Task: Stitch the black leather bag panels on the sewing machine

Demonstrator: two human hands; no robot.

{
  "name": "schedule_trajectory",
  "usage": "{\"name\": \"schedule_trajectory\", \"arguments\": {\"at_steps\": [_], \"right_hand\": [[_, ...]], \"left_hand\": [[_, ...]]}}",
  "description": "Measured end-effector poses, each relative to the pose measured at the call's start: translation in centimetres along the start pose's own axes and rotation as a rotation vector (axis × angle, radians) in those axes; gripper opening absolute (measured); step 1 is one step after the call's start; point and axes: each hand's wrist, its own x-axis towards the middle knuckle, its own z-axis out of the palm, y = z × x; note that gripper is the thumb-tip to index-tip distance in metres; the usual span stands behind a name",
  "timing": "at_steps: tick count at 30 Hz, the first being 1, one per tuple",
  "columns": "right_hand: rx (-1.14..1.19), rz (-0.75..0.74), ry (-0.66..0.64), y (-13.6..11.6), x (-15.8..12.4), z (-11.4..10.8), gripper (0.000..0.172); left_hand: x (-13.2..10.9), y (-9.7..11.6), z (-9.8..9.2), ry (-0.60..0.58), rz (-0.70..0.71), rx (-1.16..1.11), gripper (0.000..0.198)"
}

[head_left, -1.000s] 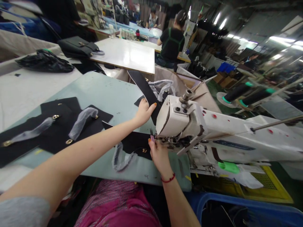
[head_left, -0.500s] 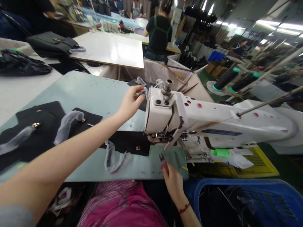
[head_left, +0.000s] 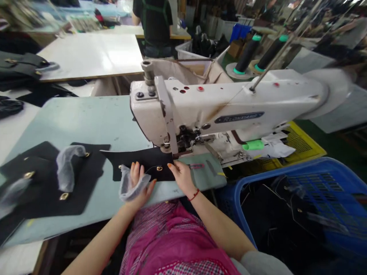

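A black panel (head_left: 149,156) with a gold clasp (head_left: 159,168) lies on the pale green table, its right end at the foot of the white sewing machine (head_left: 197,103). My left hand (head_left: 139,187) rests on the panel's left part, fingers spread, with a plastic-wrapped strap (head_left: 125,186) looped over it. At the panel's right edge, my right hand (head_left: 182,175) pinches the material between thumb and fingers. Pink-handled snips (head_left: 196,166) lie on the table just right of my right hand.
More black panels (head_left: 83,179) with wrapped straps lie at the left. A blue basket (head_left: 243,214) of black pieces stands at the right, by a yellow crate (head_left: 308,143). Thread cones (head_left: 248,55) stand behind the machine. A person (head_left: 157,25) is further back.
My left hand has come back from behind the machine head onto the panel. My right hand has let go of the snips and moved to the panel's edge. The view has shifted.
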Motion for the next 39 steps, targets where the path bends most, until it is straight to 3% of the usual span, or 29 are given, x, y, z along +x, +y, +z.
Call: {"name": "schedule_trajectory", "arguments": {"at_steps": [2,4,11,17,26,39], "right_hand": [[-0.008,0.011,0.013,-0.1,0.0,-0.2,0.047],[-0.002,0.014,-0.011,-0.4,-0.1,-0.6,0.049],[0.020,0.057,-0.052,-1.6,-0.5,-1.2,0.046],[0.046,0.059,-0.080,-2.3,-0.6,-1.6,0.049],[0.073,0.091,-0.071,-2.5,-0.4,-1.6,0.049],[0.049,0.077,-0.065,-2.6,2.3,-1.4,0.050]], "left_hand": [[3.4,-0.5,-0.5,-0.014,0.082,0.025,0.088],[5.3,-0.6,-1.6,-0.090,0.169,0.021,0.074],[6.6,-1.1,-4.4,-0.279,0.256,-0.128,0.032],[7.4,-0.6,-5.0,-0.304,0.188,-0.174,0.039],[7.3,-0.5,-5.1,-0.315,0.197,-0.186,0.041],[9.4,-1.1,-4.9,-0.272,0.175,-0.167,0.047]]}}
